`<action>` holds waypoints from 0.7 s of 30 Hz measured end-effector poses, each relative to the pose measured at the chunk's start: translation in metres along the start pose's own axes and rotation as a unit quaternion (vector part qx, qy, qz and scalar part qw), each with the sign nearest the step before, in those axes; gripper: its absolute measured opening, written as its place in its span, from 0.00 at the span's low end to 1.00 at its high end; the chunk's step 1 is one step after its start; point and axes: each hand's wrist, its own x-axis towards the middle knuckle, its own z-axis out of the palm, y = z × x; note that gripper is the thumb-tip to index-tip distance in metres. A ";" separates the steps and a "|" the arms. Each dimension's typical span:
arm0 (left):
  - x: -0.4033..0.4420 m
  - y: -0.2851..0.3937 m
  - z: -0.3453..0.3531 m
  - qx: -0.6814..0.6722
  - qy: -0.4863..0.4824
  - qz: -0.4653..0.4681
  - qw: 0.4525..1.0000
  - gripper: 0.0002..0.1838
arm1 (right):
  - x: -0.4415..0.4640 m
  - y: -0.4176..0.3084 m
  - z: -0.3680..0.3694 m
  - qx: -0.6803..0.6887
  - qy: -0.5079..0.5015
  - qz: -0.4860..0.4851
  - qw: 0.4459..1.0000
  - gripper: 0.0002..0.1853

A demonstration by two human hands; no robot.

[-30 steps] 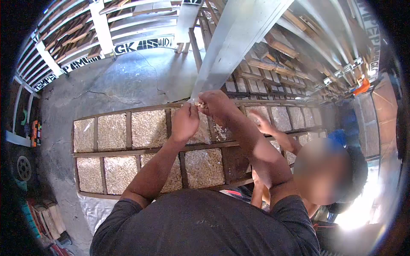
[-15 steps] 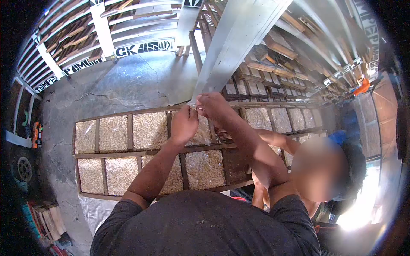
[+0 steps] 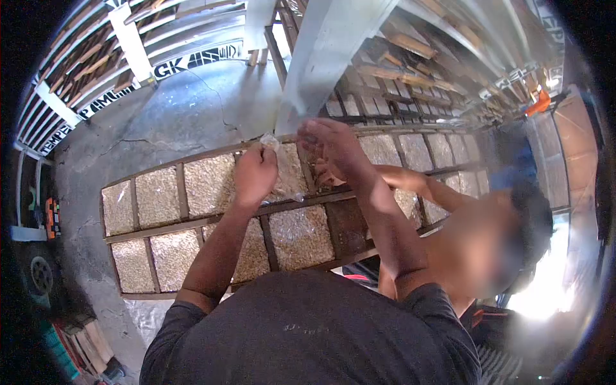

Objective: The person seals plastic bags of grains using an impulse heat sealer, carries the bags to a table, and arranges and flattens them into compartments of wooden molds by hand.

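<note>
My left hand (image 3: 256,173) is closed, its fingers pinching the gathered top of a clear plastic bag (image 3: 290,173) of pale beans. The bag lies in the far row of a wooden tray (image 3: 212,228) split into compartments. My right hand (image 3: 328,146) is held over the far edge, to the right of that bag and apart from it. Its fingers look loosely spread and slightly curled, with nothing visible in them. Similar flat bean bags (image 3: 157,196) fill neighbouring compartments, and one bag (image 3: 301,236) sits in the near row just below.
A co-worker leans in from the right; their hand (image 3: 330,174) reaches under my right forearm to the tray. A bare brown compartment (image 3: 350,226) lies in the near row. Beyond the tray rises a pale post (image 3: 314,64), with slatted racks (image 3: 398,83) behind it.
Both hands were together at the bag's top; my right hand has come away to the right, while my left still grips the plastic. The view has shifted slightly.
</note>
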 end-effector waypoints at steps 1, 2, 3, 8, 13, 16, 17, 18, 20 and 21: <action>0.000 -0.002 0.001 0.005 -0.004 -0.002 1.000 0.16 | -0.004 0.012 -0.016 0.017 0.012 0.032 0.999 0.14; -0.001 -0.003 0.001 0.012 -0.008 -0.004 1.000 0.16 | -0.012 0.026 -0.031 0.035 0.024 0.063 0.997 0.14; -0.001 -0.004 0.002 0.018 -0.011 -0.004 1.000 0.15 | -0.017 0.044 -0.045 0.054 0.035 0.093 0.994 0.14; -0.001 -0.002 0.004 0.000 -0.006 0.028 1.000 0.13 | -0.036 0.142 -0.099 -0.386 0.085 -0.019 0.918 0.13; 0.004 -0.019 0.009 -0.012 -0.021 0.011 1.000 0.12 | -0.068 0.145 -0.097 -0.571 0.138 -0.103 0.803 0.10; 0.001 -0.021 0.009 -0.034 -0.023 0.004 0.999 0.11 | -0.063 0.144 -0.111 -0.625 0.111 -0.117 0.763 0.09; -0.001 -0.017 0.007 -0.046 -0.032 -0.015 0.998 0.11 | -0.058 0.153 -0.121 -0.641 0.107 -0.130 0.749 0.09; -0.002 -0.012 0.004 -0.057 -0.041 -0.034 0.997 0.11 | -0.057 0.146 -0.119 -0.655 0.103 -0.143 0.734 0.09; -0.004 -0.009 0.002 -0.100 -0.047 -0.028 0.993 0.11 | -0.064 0.132 -0.120 -0.606 0.110 -0.119 0.779 0.10; -0.004 -0.009 0.003 -0.123 -0.050 -0.027 0.991 0.11 | -0.068 0.123 -0.117 -0.580 0.111 -0.105 0.800 0.10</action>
